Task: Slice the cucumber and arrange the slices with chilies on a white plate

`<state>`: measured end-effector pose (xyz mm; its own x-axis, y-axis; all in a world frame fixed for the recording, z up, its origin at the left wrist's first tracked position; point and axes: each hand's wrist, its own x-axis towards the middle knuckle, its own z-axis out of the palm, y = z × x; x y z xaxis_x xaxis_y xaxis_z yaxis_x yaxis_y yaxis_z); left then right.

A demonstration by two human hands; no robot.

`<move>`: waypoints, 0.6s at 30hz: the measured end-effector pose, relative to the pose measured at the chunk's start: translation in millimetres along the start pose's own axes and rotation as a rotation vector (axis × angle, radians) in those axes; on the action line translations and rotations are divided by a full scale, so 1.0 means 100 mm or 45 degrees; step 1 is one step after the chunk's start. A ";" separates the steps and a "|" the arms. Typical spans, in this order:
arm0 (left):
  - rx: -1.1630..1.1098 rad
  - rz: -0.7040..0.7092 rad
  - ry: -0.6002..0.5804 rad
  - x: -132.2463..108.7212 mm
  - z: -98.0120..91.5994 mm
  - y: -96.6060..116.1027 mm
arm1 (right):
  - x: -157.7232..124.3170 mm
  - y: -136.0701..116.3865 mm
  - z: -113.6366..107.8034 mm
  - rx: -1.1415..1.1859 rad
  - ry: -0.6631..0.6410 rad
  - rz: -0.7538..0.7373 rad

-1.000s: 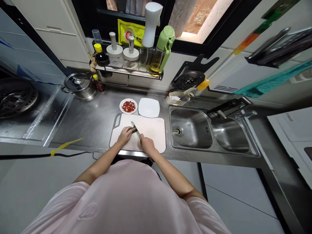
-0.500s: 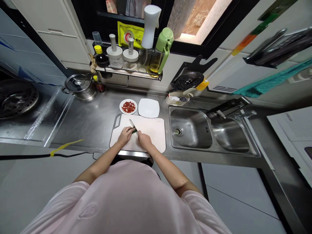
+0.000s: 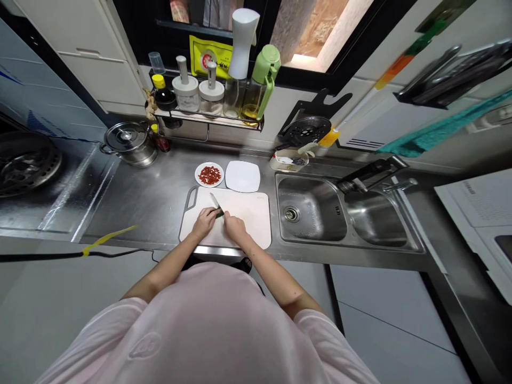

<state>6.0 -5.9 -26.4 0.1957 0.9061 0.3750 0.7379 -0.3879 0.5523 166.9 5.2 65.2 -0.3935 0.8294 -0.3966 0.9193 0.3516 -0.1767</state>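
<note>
A white cutting board (image 3: 252, 213) lies on the steel counter in front of me. My left hand (image 3: 204, 223) presses down on a small green vegetable (image 3: 220, 214) on the board, fingers curled over it. My right hand (image 3: 235, 229) is closed round the handle of a knife (image 3: 216, 202), whose blade angles up and left across the green piece. Behind the board stand a small round plate of chopped red chillies (image 3: 209, 174) and a bare white square plate (image 3: 242, 176).
A double steel sink (image 3: 344, 216) lies to the right. A lidded steel pot (image 3: 128, 142) stands at the back left, beside a stove burner (image 3: 24, 168). A rack of bottles and grinders (image 3: 208, 96) hangs above the counter. A yellow-tagged cable (image 3: 108, 237) runs along the front edge.
My right hand and the knife have shifted a little to the left, closer to my left hand. The left hand stays on the green vegetable.
</note>
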 end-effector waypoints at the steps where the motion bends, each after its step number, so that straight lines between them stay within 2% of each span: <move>1: -0.003 -0.002 0.002 0.00 0.00 0.00 | -0.06 0.02 0.01 -0.010 -0.016 0.007; 5: -0.012 -0.013 0.005 0.00 0.00 0.01 | -0.31 0.13 0.10 -0.008 -0.088 0.018; 8: -0.008 -0.016 0.005 -0.01 0.00 0.01 | -0.37 0.18 0.15 0.006 -0.091 0.002; 18: -0.011 -0.010 0.014 -0.01 0.02 -0.02 | -0.08 0.09 0.12 -0.005 -0.045 -0.039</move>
<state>6.1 -5.5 -29.2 0.1826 0.9073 0.3788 0.7339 -0.3822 0.5616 178.4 -3.4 56.0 -0.4212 0.8024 -0.4228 0.9069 0.3784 -0.1854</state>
